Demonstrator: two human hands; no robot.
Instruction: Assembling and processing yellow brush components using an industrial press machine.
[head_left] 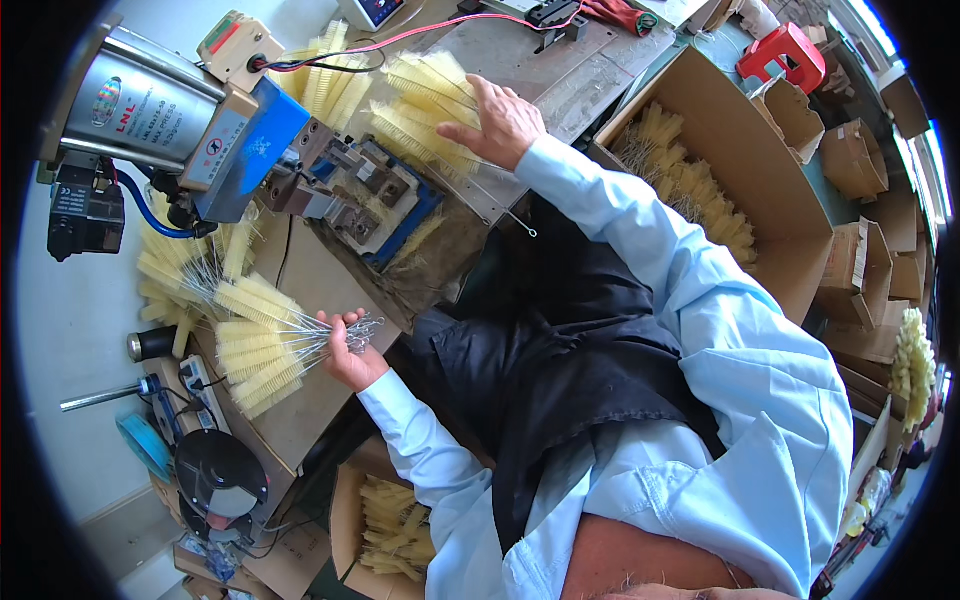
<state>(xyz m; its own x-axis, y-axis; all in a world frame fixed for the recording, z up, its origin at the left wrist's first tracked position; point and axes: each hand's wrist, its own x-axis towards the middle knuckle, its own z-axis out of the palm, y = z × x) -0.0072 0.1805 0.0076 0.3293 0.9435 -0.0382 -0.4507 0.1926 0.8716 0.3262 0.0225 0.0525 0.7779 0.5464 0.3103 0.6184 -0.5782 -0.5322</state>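
Head view: if my pinch slackens, I judge, some of these fanned brushes (262, 338) could slide off the worktop's (325, 410) near edge. My left hand (352, 352) curls firmly round their wire stems at that edge, bristles pointing away; my right hand (505, 125), thumb spread wide from its fingers, reaches the brush pile (420, 112) beside the metal fixture (372, 222).

Workshop, machine press (245, 150), metal-topped workbench (575, 75), cardboard box (740, 140) of yellow brushes (690, 185)

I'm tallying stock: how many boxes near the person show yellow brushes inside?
2: the large box at upper right and the small box at the bottom, left of centre. More may be hidden.
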